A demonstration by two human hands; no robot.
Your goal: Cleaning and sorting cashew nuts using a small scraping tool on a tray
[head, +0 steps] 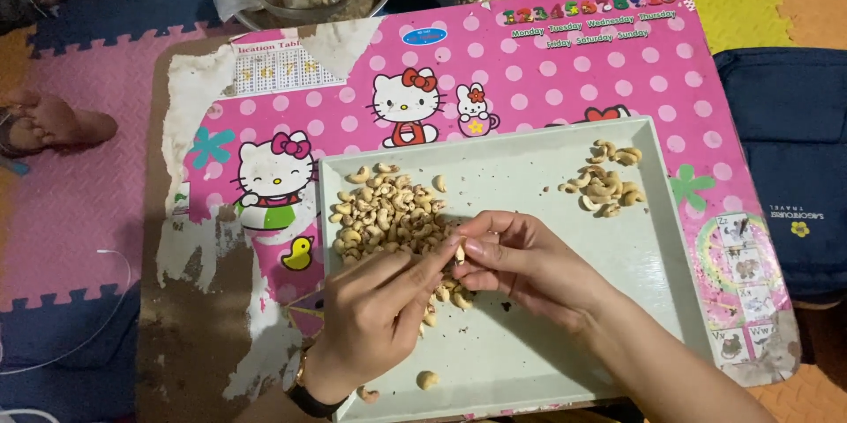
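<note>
A single cashew [460,253], light, small and likely brittle, sits pinched over the grey tray [520,361] beside the big nut pile [388,211]. Left hand [379,317] and right hand [520,260] both close fingertips on it; gripping its curved sides seems safest.

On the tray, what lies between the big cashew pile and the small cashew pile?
In the head view, only bare tray floor with a few dark crumbs separates the big cashew pile from the small cashew pile.

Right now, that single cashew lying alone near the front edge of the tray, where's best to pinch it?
Pinch the lone cashew across its narrow middle with thumb and forefinger, coming straight down from above. It lies flat on the bare tray floor, apart from the big pile, so nothing crowds its sides.
</note>
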